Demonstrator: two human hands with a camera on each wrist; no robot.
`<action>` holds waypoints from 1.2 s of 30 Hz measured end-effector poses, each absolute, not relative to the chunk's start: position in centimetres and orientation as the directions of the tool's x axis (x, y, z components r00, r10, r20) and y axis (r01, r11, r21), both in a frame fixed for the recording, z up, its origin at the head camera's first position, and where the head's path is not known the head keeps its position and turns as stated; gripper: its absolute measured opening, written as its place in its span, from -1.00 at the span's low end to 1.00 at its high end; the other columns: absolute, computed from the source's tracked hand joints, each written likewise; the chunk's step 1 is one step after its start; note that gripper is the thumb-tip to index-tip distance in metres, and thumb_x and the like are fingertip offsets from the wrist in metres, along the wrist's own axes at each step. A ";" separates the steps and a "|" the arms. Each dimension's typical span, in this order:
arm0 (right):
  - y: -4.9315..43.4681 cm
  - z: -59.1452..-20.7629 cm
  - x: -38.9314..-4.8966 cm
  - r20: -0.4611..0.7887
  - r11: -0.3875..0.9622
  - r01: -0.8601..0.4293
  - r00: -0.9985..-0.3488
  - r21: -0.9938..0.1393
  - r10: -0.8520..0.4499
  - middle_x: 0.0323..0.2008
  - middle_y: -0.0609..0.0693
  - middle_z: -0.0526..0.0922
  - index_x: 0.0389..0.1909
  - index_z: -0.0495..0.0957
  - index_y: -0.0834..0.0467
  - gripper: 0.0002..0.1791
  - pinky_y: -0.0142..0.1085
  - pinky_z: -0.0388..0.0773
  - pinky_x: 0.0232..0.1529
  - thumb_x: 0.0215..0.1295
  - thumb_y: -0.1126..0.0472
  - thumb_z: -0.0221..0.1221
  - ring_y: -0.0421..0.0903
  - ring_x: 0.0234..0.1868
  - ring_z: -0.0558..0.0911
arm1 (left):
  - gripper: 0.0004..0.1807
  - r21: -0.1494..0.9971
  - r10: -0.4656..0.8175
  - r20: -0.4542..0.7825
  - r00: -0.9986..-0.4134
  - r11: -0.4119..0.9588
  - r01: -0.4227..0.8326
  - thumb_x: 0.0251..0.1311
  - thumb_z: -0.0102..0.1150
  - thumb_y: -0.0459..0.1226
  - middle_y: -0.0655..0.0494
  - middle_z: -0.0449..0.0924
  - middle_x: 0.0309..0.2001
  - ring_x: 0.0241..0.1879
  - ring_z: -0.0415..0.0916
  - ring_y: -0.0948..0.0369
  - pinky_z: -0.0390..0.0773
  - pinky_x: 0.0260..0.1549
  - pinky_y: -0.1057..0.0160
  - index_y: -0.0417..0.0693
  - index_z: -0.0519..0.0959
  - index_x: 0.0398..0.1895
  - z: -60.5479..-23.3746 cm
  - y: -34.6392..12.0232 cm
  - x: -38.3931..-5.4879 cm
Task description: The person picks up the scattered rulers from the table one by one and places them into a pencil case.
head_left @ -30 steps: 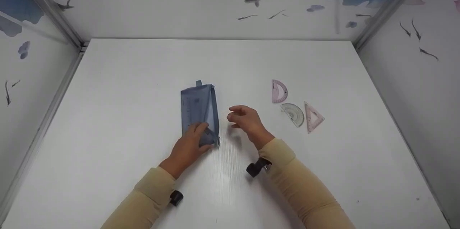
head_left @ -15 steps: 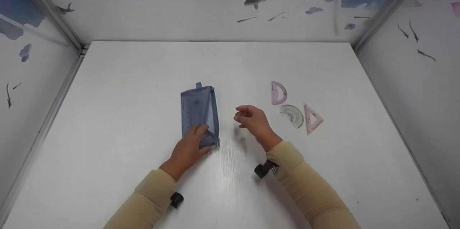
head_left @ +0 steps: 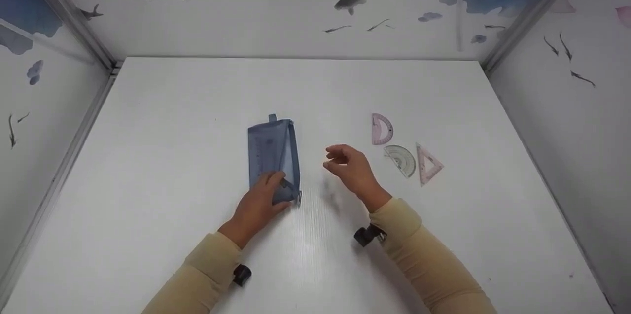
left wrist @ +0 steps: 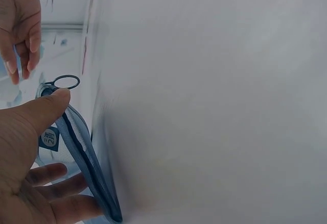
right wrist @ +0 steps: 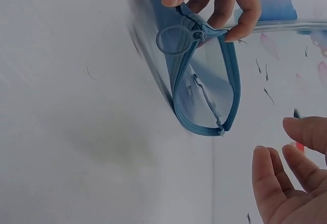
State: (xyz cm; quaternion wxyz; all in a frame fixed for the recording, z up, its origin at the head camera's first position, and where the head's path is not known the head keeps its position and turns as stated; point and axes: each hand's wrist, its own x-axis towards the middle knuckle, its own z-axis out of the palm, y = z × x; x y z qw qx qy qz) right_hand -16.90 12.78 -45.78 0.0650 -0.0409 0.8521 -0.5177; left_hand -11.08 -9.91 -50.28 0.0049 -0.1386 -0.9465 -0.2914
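A blue mesh zip pouch (head_left: 270, 149) lies on the white table, its zipped side gaping towards the right. Faint ruler-like markings show through its mesh. My left hand (head_left: 259, 200) grips the near end, thumb by the zip end and fingers over the top. In the right wrist view, the pouch's mouth (right wrist: 232, 81) stands wide, with a ring pull (right wrist: 173, 40) hanging at the gripped end. My right hand (head_left: 352, 168) hovers just right of the pouch, fingers loosely bent, holding nothing.
To the right of my right hand lie a pink protractor (head_left: 382, 129), a clear protractor (head_left: 403, 160) and a pink set square (head_left: 428, 165). Printed panels (head_left: 291, 23) wall the table (head_left: 172, 92) at the back and sides.
My right hand has drawn back a little to the right, away from the pouch. My left hand and the pouch stay in place.
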 end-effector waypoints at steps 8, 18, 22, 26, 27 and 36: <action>13.6 -45.5 -16.6 0.050 0.584 -0.159 -0.979 -0.796 -0.198 0.03 0.16 0.56 0.17 0.48 0.21 -0.54 -0.11 0.50 0.08 0.24 0.27 0.28 0.01 0.06 0.55 | -0.29 0.554 0.260 0.082 -0.962 0.791 0.261 0.08 0.40 -0.18 -0.20 0.36 0.21 0.11 0.48 -0.09 0.55 -0.04 -0.04 -0.05 0.31 0.30 -50.3 -10.0 -11.0; 15.3 -45.8 -16.6 0.093 0.795 -0.313 -0.946 -0.520 -0.311 0.29 0.17 0.37 0.36 0.32 0.12 -0.31 -0.03 0.30 0.30 0.24 0.03 0.29 0.10 0.33 0.34 | -0.27 0.536 0.265 0.065 -0.962 0.804 0.258 0.09 0.40 -0.16 -0.20 0.36 0.22 0.13 0.47 -0.09 0.54 -0.01 -0.04 -0.05 0.30 0.31 -50.3 -10.0 -11.1; 16.3 -45.8 -16.8 0.093 0.825 -0.326 -0.943 -0.462 -0.321 0.34 0.18 0.31 0.39 0.27 0.10 -0.24 -0.03 0.31 0.29 0.22 -0.02 0.30 0.11 0.36 0.29 | -0.28 0.535 0.265 0.064 -0.962 0.805 0.257 0.09 0.40 -0.16 -0.21 0.36 0.22 0.12 0.47 -0.10 0.54 -0.02 -0.04 -0.05 0.30 0.31 -50.2 -10.0 -11.1; 17.2 -45.7 -16.9 0.111 0.833 -0.340 -0.939 -0.436 -0.326 0.37 0.18 0.27 0.41 0.26 0.10 -0.21 -0.01 0.30 0.30 0.20 -0.03 0.32 0.12 0.38 0.27 | -0.28 0.537 0.268 0.067 -0.961 0.802 0.261 0.09 0.40 -0.18 -0.21 0.37 0.21 0.11 0.48 -0.08 0.54 -0.02 -0.03 -0.05 0.30 0.30 -50.3 -10.0 -11.0; 17.4 -45.7 -17.0 0.117 0.834 -0.345 -0.938 -0.431 -0.327 0.37 0.18 0.26 0.41 0.25 0.11 -0.21 0.00 0.29 0.30 0.20 -0.03 0.32 0.12 0.38 0.26 | -0.28 0.538 0.269 0.068 -0.961 0.801 0.262 0.09 0.40 -0.18 -0.21 0.37 0.21 0.11 0.48 -0.08 0.54 -0.01 -0.03 -0.06 0.30 0.30 -50.3 -10.0 -11.0; 19.3 -45.9 -17.5 0.164 0.855 -0.354 -0.935 -0.379 -0.314 0.37 0.21 0.25 0.41 0.24 0.15 -0.19 0.00 0.25 0.32 0.19 0.00 0.33 0.14 0.38 0.25 | -0.28 0.535 0.275 0.069 -0.959 0.801 0.268 0.09 0.40 -0.18 -0.21 0.37 0.20 0.10 0.49 -0.07 0.54 -0.01 -0.03 -0.06 0.30 0.30 -50.2 -10.0 -11.1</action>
